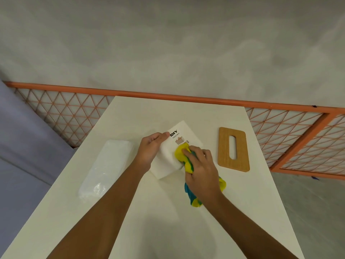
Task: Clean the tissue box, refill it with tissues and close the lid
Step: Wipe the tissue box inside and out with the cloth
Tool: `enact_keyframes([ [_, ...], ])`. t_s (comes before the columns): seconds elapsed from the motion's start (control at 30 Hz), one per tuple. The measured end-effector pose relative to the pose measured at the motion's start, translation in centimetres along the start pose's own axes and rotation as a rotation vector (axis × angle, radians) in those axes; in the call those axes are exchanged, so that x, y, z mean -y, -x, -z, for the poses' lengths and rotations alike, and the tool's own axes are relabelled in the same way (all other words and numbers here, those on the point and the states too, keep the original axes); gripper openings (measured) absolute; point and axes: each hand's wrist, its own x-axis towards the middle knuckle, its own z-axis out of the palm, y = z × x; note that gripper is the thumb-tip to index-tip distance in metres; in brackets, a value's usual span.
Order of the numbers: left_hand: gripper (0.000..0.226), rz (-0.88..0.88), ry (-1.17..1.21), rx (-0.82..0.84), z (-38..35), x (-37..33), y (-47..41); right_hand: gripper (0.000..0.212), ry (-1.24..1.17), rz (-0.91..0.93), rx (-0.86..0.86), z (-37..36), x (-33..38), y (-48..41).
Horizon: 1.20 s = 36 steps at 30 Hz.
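Observation:
A white tissue box (183, 132) with a "DIY tissue box" label lies tilted on the white table (141, 212), near its middle. My left hand (150, 148) grips the box's left side. My right hand (200, 169) presses a yellow and teal cloth (180, 152) against the box's front face; the cloth's loose end trails toward me under the hand. The wooden lid (233, 149) with its oblong slot lies flat to the right of the box. A clear plastic pack of white tissues (104, 169) lies to the left.
An orange metal fence with triangle mesh (291, 135) runs behind and to the right of the table. A grey floor lies beyond it. A bluish-grey surface (24, 139) sits left of the table.

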Motion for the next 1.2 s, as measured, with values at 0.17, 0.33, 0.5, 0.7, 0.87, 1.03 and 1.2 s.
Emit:
enact_keyframes([
  [0.17,0.021,0.003,-0.015,0.013,-0.3,-0.1,0.1,0.048,0.002,-0.168,-0.028,-0.2,-1.6,-1.5],
  [0.33,0.018,-0.008,0.016,-0.035,-0.5,-0.5,-0.1,0.042,-0.006,-0.003,-0.030,-0.5,1.0,0.8],
  [0.5,0.018,-0.012,-0.005,-0.025,-0.2,-0.6,0.0,0.042,-0.072,-0.110,-0.002,-0.4,-0.3,-0.6],
  [0.7,0.025,-0.046,-0.106,0.035,-0.7,0.0,0.6,0.026,-0.198,-0.315,0.035,0.3,-3.9,-2.9],
  [0.87,0.022,-0.114,-0.357,0.197,-2.0,0.4,1.9,0.027,-0.351,-0.529,0.012,2.1,-6.4,-2.5],
  [1.03,0.022,-0.249,-0.686,0.333,-3.2,2.1,2.8,0.023,-0.311,-0.650,0.056,2.2,-9.0,-0.4],
  [1.2,0.024,-0.331,-1.113,0.389,-3.2,3.8,3.7,0.021,-0.348,-0.708,0.152,1.3,-10.2,2.1],
])
